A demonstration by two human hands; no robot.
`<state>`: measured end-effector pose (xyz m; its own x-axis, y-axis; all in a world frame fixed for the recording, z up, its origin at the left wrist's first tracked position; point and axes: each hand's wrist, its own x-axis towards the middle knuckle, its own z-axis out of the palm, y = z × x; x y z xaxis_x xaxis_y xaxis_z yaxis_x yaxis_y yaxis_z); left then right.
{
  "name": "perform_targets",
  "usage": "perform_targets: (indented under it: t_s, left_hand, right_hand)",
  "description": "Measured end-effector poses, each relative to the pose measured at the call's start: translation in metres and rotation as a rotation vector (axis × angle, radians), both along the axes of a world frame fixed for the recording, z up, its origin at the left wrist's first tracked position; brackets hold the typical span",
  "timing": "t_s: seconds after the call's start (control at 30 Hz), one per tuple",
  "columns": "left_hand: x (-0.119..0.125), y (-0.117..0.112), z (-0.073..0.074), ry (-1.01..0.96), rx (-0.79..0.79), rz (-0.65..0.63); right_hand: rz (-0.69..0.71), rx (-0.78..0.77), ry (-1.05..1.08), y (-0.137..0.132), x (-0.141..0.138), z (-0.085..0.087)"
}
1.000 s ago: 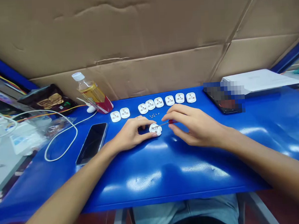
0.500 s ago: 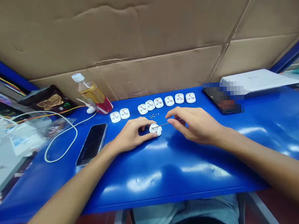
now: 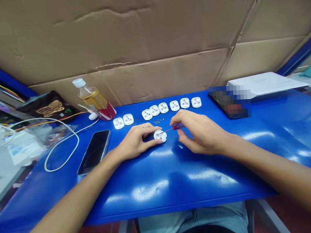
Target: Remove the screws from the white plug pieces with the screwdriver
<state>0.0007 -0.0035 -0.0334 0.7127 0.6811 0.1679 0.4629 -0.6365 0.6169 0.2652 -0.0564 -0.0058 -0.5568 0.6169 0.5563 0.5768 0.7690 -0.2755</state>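
Nearest the camera, a lap in blue jeans (image 3: pixel 192 222) is seen under the front edge of the blue table (image 3: pixel 161 185). Both bare forearms are stretched forward over the table and converge on the white plug base (image 3: pixel 160 135), which lies flat on the table surface at mid-depth.

The left hand (image 3: pixel 134 142) is laid palm down just left of the plug base; its thumb and fingers are closed around the base's left side, pinning it in place. A ring is worn on one finger. The right hand (image 3: pixel 198 133) is held just right of the plug base, with the wrist low and the fingers curled. The red-handled screwdriver (image 3: pixel 171 128) is pinched between thumb and fingertips, and its thin shaft is slanted down leftward so that the tip meets the top of the plug base.

Left of the plug base, a dark smartphone (image 3: pixel 94 151) lies face up, with a looped white cable (image 3: pixel 65 149) beyond it.

Just behind the plug base, a few small screws (image 3: pixel 158 121) are scattered. Farther back, a row of six plug bases (image 3: pixel 174 105) is laid out, and two more plug bases (image 3: pixel 123 121) sit to the rear left. Far left of the plug base, a tilted drink bottle (image 3: pixel 94 99) is seen; far right, a white box (image 3: pixel 265 83). A cardboard wall (image 3: pixel 141 44) closes the back.
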Motion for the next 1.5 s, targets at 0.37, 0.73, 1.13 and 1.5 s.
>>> perform_targets:
  t_s: [0.37, 0.73, 1.13, 1.5]
  left_hand:
    - [0.0007, -0.0011, 0.0007, -0.016, -0.012, -0.001]
    - [-0.0004, -0.0012, 0.0008, -0.013, -0.016, -0.007]
    - [0.0001, -0.0021, 0.0032, -0.005, -0.002, -0.016]
    - [-0.0008, -0.0024, 0.0039, -0.013, -0.001, -0.032]
  right_hand:
    - [0.06, 0.03, 0.009, 0.0009, 0.0016, 0.0]
    - [-0.001, 0.01, 0.044, 0.0006, -0.0004, -0.002]
    - [-0.009, 0.006, 0.024, 0.0009, 0.0005, -0.002]
    - [-0.034, -0.043, 0.039, 0.0011, 0.0012, -0.0029]
